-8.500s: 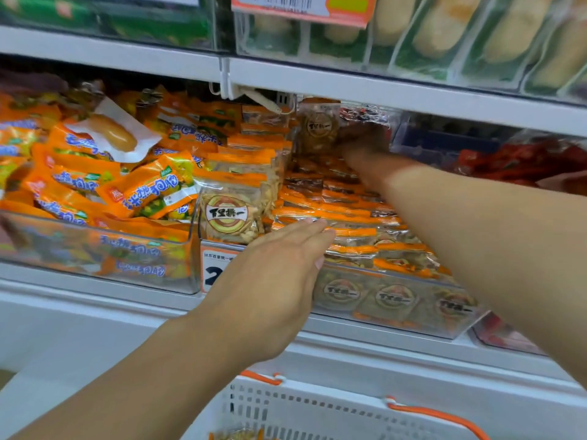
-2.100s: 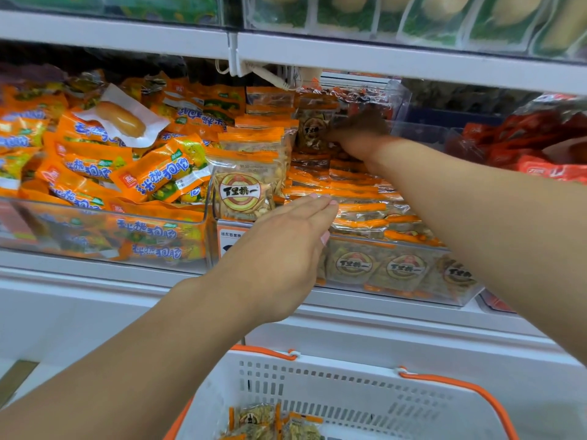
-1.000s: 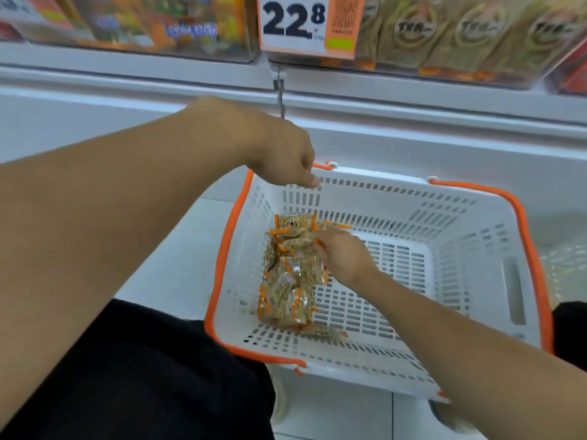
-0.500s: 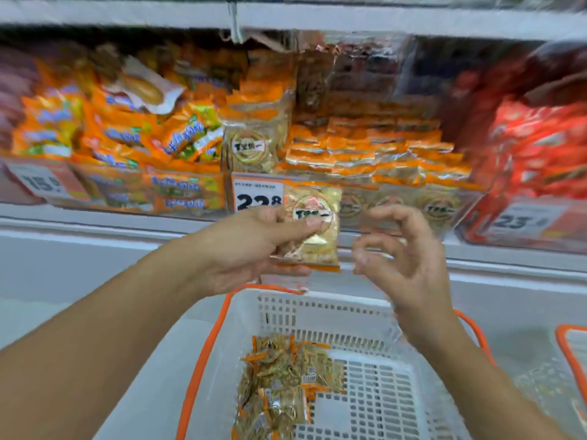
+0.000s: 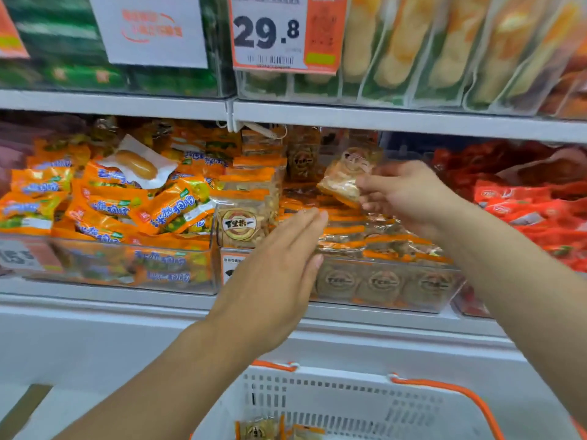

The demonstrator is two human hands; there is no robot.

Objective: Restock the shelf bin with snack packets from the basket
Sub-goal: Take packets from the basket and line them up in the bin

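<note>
Right hand (image 5: 409, 195) pinches one snack packet (image 5: 344, 177) by its edge, held over the clear shelf bin (image 5: 381, 284), above the stacked packets. Left hand (image 5: 279, 274) flat, fingers straight, holding nothing, at the packet's 7 o'clock against the bin front. White basket (image 5: 349, 404) at 6 o'clock, packets inside

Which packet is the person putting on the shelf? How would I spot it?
Find the clear shelf bin in the middle of the lower shelf, stacked with orange-edged snack packets. Just above that stack, the right hand pinches one snack packet. It is the only one tilted in the air; the others lie flat or stand in rows.
</note>
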